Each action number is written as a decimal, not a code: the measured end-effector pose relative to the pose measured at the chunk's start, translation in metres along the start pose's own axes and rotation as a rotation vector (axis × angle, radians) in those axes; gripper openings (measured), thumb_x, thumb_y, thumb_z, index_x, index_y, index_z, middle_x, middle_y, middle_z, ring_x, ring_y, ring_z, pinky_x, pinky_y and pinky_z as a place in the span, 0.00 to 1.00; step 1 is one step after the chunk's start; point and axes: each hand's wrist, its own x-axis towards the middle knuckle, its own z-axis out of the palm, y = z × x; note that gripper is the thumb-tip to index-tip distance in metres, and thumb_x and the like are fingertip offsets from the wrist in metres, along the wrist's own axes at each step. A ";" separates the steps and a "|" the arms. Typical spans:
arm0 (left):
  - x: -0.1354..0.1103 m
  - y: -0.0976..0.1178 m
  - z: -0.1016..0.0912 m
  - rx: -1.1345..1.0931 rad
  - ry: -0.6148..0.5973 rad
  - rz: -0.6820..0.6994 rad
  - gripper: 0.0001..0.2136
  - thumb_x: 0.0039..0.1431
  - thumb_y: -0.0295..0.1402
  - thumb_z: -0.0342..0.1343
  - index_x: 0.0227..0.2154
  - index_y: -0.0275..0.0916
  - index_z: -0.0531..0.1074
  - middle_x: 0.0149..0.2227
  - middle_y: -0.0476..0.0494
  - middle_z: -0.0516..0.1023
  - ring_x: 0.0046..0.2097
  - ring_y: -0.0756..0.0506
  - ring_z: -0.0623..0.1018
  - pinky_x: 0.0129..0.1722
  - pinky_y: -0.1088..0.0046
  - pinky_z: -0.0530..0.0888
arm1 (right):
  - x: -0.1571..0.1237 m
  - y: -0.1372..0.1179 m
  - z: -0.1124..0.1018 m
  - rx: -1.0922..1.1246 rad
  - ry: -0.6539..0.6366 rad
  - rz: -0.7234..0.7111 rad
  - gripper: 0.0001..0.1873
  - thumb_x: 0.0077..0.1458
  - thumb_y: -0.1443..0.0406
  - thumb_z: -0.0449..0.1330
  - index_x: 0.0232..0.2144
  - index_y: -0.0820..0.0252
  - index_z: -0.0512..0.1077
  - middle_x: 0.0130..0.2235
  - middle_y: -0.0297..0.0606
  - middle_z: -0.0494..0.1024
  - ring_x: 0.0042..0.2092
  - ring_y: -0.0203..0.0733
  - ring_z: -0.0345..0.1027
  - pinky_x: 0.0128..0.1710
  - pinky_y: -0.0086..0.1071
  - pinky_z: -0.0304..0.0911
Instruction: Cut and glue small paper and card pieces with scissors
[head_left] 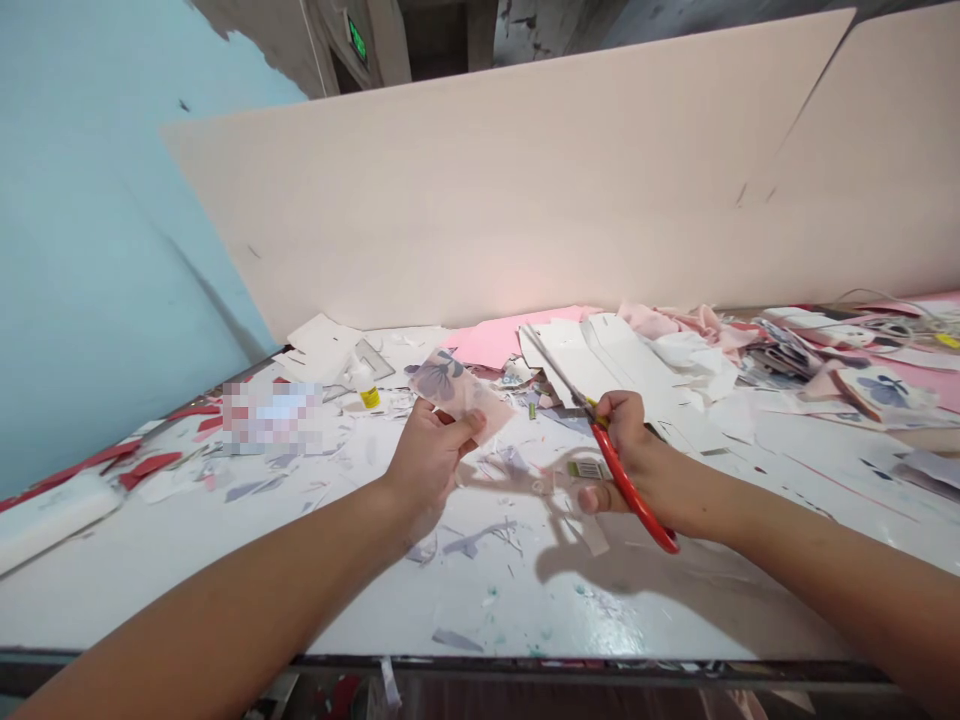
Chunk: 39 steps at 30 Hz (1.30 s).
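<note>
My left hand (431, 445) pinches a thin pale-pink piece with a grey-blue flower print (442, 378) between thumb and fingers, holding it above the table. To the right, my right hand (637, 465) grips scissors (626, 490) with red handles, their long blades pointing up and away to the left. The blades look nearly closed, and a gap separates them from the printed piece. Below the hands, thin scraps (480, 540) lie scattered on the white table (375, 590). A small label with a barcode (586, 469) lies beside my right thumb.
A small bottle with a yellow label (367, 388) stands left of centre. White sheets (600, 350), pink sheet (495, 342) and crumpled pink cloth (682, 328) lie along the back. Another flower-printed piece (885, 392) is at right. Beige panels (525, 190) rise behind; a blue wall (112, 250) stands left.
</note>
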 end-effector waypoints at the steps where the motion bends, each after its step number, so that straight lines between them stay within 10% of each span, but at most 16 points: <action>1: 0.001 -0.001 -0.001 -0.003 0.016 -0.002 0.18 0.39 0.28 0.64 0.32 0.39 0.61 0.25 0.54 0.68 0.29 0.54 0.70 0.30 0.76 0.70 | -0.001 -0.003 -0.001 -0.028 -0.028 0.000 0.32 0.36 0.58 0.65 0.37 0.54 0.48 0.21 0.24 0.58 0.21 0.36 0.54 0.21 0.31 0.58; 15: -0.005 0.003 0.006 -0.067 -0.159 0.066 0.10 0.40 0.26 0.62 0.26 0.36 0.67 0.28 0.51 0.70 0.32 0.54 0.69 0.34 0.76 0.69 | -0.003 -0.022 0.001 -0.306 -0.136 0.028 0.21 0.47 0.55 0.56 0.35 0.58 0.50 0.24 0.35 0.69 0.24 0.42 0.63 0.24 0.31 0.56; 39: -0.005 0.001 0.002 -0.132 -0.091 0.031 0.14 0.38 0.26 0.63 0.31 0.40 0.68 0.34 0.51 0.74 0.35 0.52 0.73 0.36 0.75 0.69 | -0.004 -0.021 -0.002 -0.315 -0.148 -0.039 0.25 0.46 0.53 0.57 0.38 0.60 0.49 0.22 0.31 0.65 0.22 0.42 0.62 0.22 0.30 0.54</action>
